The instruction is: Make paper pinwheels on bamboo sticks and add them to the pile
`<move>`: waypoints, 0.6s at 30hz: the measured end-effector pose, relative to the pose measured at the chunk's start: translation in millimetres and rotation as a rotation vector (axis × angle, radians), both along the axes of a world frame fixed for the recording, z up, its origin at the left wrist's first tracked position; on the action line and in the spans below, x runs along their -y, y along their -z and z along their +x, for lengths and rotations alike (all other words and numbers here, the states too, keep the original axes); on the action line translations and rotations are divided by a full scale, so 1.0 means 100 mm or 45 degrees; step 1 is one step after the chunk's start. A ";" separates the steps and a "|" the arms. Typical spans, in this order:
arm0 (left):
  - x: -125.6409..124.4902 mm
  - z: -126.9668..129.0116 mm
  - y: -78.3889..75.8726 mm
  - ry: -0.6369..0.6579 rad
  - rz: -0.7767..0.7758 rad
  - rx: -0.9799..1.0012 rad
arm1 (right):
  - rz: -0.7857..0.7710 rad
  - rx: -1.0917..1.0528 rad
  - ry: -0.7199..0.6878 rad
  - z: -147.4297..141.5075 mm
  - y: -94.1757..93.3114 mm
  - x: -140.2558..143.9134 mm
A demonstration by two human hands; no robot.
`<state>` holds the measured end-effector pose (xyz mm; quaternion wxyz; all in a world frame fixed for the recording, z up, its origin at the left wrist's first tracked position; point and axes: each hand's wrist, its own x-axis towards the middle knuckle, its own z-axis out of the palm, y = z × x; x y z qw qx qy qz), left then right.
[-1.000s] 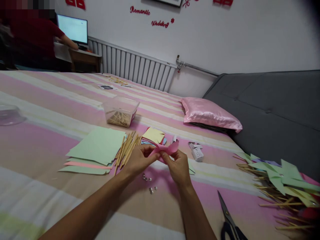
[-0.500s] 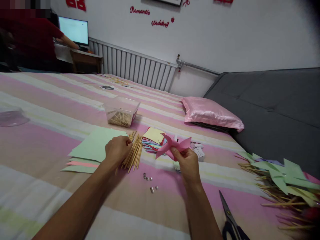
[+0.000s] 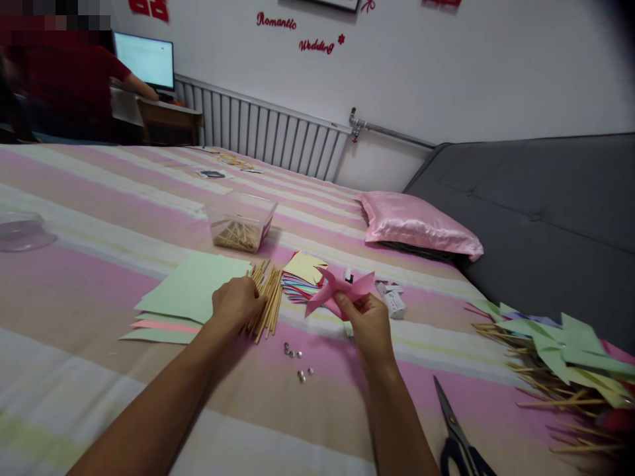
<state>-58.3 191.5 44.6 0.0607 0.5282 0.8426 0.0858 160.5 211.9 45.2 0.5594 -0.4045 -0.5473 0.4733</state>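
Note:
My right hand (image 3: 370, 324) pinches a pink paper pinwheel (image 3: 342, 287) between thumb and fingers, raised above the bed. At the left edge of a pile of thin wooden sticks (image 3: 268, 304) is my left hand (image 3: 235, 301). Its fingers are curled down against the sticks, and the fingertips are partly hidden, so whether a stick is gripped does not show. Behind the pinwheel lies a stack of coloured paper squares (image 3: 303, 268), a yellow one on top. Several small shiny metal pieces (image 3: 299, 355) lie scattered between my forearms. Pale green paper sheets (image 3: 193, 284) lie left of the sticks.
A clear plastic box (image 3: 241, 228) holds more sticks. Scissors (image 3: 456, 426) lie at lower right, near a heap of finished pinwheels (image 3: 565, 350). Small white boxes (image 3: 394, 304) sit behind my right hand. A pink pillow (image 3: 419, 225) rests farther back. A person in red (image 3: 64, 86) sits beyond the bed.
My left hand has turned slightly and its fingers have lowered onto the wooden sticks. The pink pinwheel in my right hand has shifted a little to the left.

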 end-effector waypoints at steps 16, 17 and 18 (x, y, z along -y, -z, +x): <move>-0.02 -0.09 -0.02 -0.170 0.056 -0.104 | -0.006 0.008 0.001 -0.01 0.00 0.01; -0.02 -0.09 -0.03 -0.164 0.070 -0.106 | 0.001 0.009 0.001 -0.01 0.00 0.01; -0.02 -0.08 -0.03 -0.152 0.084 -0.099 | 0.007 0.011 -0.001 -0.01 0.00 0.01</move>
